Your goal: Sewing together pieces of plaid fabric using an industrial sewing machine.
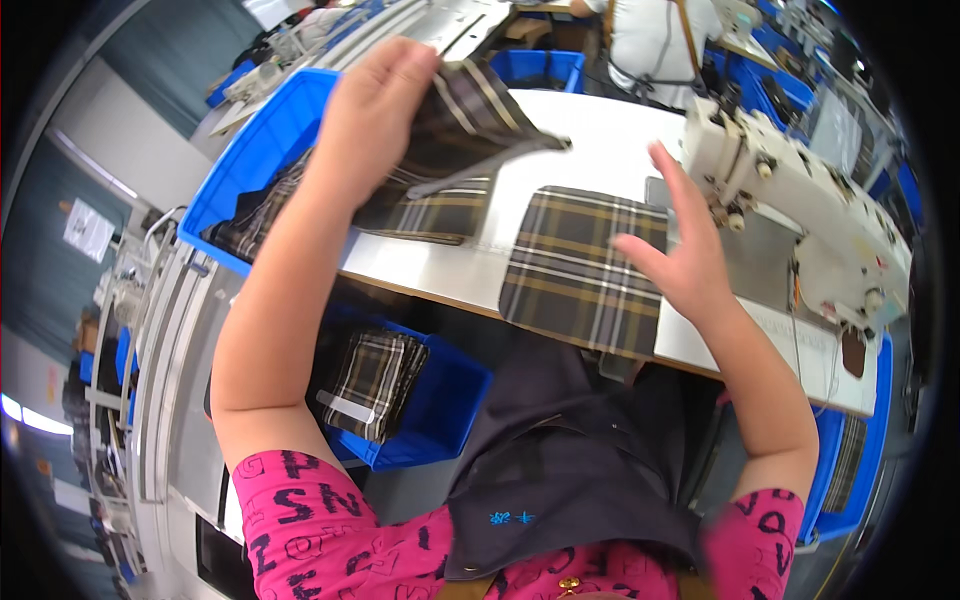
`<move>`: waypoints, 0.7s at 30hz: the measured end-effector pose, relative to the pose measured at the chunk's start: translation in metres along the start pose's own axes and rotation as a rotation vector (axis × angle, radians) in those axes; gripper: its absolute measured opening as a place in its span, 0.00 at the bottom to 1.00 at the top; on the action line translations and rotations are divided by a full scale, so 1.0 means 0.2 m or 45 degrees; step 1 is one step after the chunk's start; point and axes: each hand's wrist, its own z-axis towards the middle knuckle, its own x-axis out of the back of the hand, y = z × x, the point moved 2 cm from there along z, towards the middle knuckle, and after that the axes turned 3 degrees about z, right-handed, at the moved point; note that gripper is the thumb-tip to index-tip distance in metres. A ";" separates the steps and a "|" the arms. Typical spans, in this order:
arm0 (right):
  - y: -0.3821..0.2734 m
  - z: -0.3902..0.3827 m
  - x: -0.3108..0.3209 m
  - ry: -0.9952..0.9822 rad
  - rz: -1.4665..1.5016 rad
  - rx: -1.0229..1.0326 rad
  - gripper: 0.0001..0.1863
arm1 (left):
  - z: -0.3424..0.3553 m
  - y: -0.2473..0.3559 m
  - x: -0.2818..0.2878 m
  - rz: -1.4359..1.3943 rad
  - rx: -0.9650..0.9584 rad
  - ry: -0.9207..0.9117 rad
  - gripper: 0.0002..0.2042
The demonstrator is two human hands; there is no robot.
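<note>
Up at the far left of the white sewing table, my left hand (pixel 375 110) grips a dark plaid fabric piece (pixel 475 115) that hangs folded and tilted, with a grey edge along it. Beneath it, more plaid fabric (pixel 440 218) lies on the tabletop beside the left bin. A second plaid panel (pixel 575 265) with rounded corners rests flat at the table's front edge, its lower end reaching past the edge. My right hand (pixel 690 245) is over this panel's right side, thumb and fingers spread, holding nothing. Whether it touches the cloth I cannot tell.
A white sewing machine (pixel 790 190) stands on the right of the table (pixel 610 125). At the left, a blue bin (pixel 265 125) holds plaid fabric. Below the table is a blue bin (pixel 450 400) with stacked plaid pieces (pixel 375 380). A person (pixel 660 45) sits beyond.
</note>
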 end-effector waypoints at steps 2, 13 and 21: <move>-0.16 0.10 -0.04 -0.012 0.161 -0.102 0.49 | -0.09 0.10 -0.18 0.197 -0.098 -0.170 0.14; -0.09 0.10 -0.03 -0.198 0.997 -0.675 0.19 | -0.27 -0.27 -0.34 -0.102 0.252 -0.770 0.16; -0.08 -0.22 -0.17 0.085 1.325 -0.915 0.25 | -0.04 -0.56 -0.39 -0.667 0.544 -0.310 0.10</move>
